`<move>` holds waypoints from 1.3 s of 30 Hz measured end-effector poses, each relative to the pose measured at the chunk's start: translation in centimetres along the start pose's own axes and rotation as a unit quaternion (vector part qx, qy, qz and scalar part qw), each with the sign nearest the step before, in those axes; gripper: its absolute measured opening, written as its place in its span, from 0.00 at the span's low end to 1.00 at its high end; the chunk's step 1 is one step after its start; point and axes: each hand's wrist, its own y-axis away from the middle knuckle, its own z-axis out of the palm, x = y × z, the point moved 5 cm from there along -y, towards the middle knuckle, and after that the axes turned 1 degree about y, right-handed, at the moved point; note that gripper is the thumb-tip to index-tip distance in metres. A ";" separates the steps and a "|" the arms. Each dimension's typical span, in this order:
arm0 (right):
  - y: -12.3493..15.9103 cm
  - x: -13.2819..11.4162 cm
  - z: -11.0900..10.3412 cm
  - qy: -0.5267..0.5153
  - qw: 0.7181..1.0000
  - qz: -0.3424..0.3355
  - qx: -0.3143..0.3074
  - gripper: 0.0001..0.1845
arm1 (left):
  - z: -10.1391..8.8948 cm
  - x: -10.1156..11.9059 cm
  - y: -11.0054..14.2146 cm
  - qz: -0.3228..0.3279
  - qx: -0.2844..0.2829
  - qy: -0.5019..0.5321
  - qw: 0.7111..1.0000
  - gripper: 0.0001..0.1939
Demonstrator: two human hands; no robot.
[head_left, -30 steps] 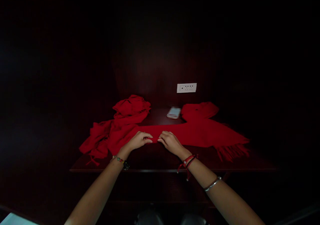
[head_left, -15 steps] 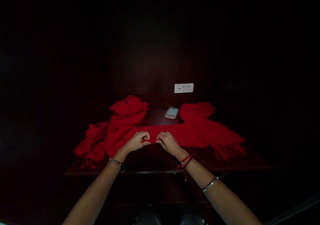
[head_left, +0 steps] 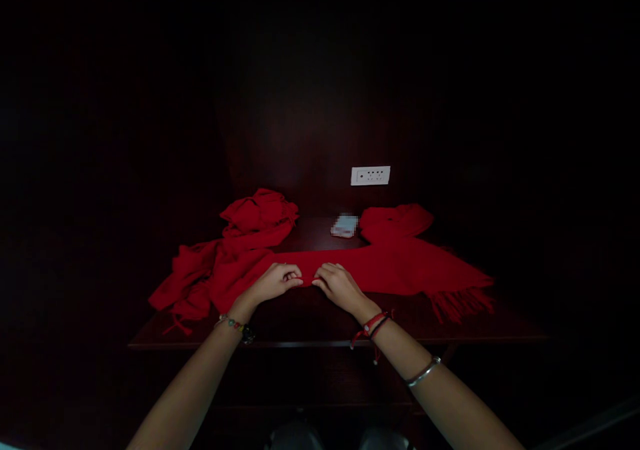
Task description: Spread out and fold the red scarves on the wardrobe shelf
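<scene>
A long red scarf (head_left: 395, 267) with a fringed right end lies across the dark table. At its near edge, my left hand (head_left: 277, 280) pinches the cloth between thumb and fingers. My right hand (head_left: 340, 285) grips the same edge a short way to the right, so a small stretch of red cloth shows between the two hands. The scarf's left part is rumpled and runs into a bunched heap of red cloth (head_left: 187, 280). Whether these are one piece I cannot tell.
Behind on the left sits a crumpled red cloth pile (head_left: 260, 213), and on the right a folded red cloth (head_left: 395, 222). Between them lies a blurred-out flat object (head_left: 345, 225). A white socket panel (head_left: 371, 175) is on the wall. The table's front edge (head_left: 310, 345) runs below my hands.
Both hands keep their pinch on the scarf's near edge, almost in the same place. The view has shifted very slightly.
</scene>
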 end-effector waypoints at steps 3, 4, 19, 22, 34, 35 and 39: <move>0.0 -0.1 -0.3 -0.022 1.000 -0.006 0.012 0.08 | -0.2 0.0 0.1 0.008 0.019 0.003 1.000 0.06; 0.0 -0.1 -0.4 -0.029 0.999 -0.008 0.011 0.07 | -0.2 -0.1 0.2 0.010 0.021 0.002 1.000 0.05; 1.0 -1.5 -0.2 -0.015 0.992 -0.084 -0.088 0.07 | -0.2 2.2 2.0 0.090 -0.102 -0.136 0.981 0.08; 1.3 -2.3 -0.6 0.019 0.989 -0.101 -0.107 0.08 | -0.8 2.9 2.3 0.093 -0.122 -0.160 0.975 0.11; 2.3 -3.2 -0.4 0.111 0.985 -0.036 -0.124 0.11 | -0.4 0.4 -0.1 0.041 -0.081 -0.290 0.953 0.17; 2.4 -3.3 -0.4 0.111 0.986 -0.033 -0.118 0.12 | -0.5 0.6 -0.3 0.030 -0.069 -0.301 0.951 0.18; 2.7 -3.4 -0.2 0.088 0.991 -0.011 -0.097 0.13 | 0.7 2.5 -1.0 0.126 -0.124 -0.251 0.952 0.18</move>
